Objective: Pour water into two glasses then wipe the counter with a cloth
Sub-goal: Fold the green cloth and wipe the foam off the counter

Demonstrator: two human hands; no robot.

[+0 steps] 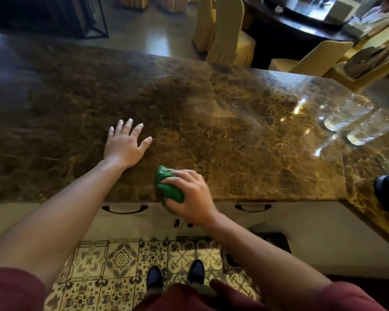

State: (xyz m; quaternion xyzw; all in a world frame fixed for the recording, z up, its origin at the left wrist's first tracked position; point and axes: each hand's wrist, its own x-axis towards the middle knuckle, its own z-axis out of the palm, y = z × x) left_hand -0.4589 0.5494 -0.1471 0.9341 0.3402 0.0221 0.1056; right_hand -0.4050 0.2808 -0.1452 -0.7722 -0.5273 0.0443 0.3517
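The green cloth lies bunched at the near edge of the counter, the right hand pressing on it with fingers curled around it. The left hand rests flat beside it, fingers spread, grasping nothing. Two glasses stand near the counter's far right corner.

Count: 2 glasses, first glass and second glass, side by side at 3 o'clock on 1 tabletop. 1 green cloth at 6 o'clock. 2 drawer handles. 2 shoes.
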